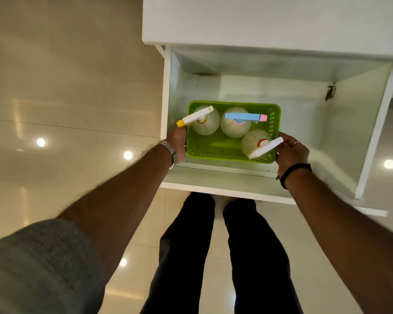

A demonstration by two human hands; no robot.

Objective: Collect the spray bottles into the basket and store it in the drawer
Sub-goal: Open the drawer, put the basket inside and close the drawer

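A person stands over an open white drawer (340, 123) at the centre and right of the frame, both hands gripping a bright green perforated plastic basket (216, 148) that sits low inside the drawer's left half, near its front wall. The left hand (179, 141), a metal watch (170, 152) on its wrist, clasps the basket's left end, fingers wrapped over the rim. The right hand (290, 150), with a ring on one finger and a black band (293, 173) at the wrist, holds the right end, fingers curled against the basket's side.

Three translucent round spray bottles stand upright in the basket: one with a white head and yellow nozzle (197, 117) at the upper left, one with a blue head and pink nozzle (243, 117) in the middle, and one with a white head over a red collar (262, 147) at the lower right.

Glossy beige floor tiles (66, 109) fill the left of the frame; dark trouser legs (191, 245) show below the drawer front.
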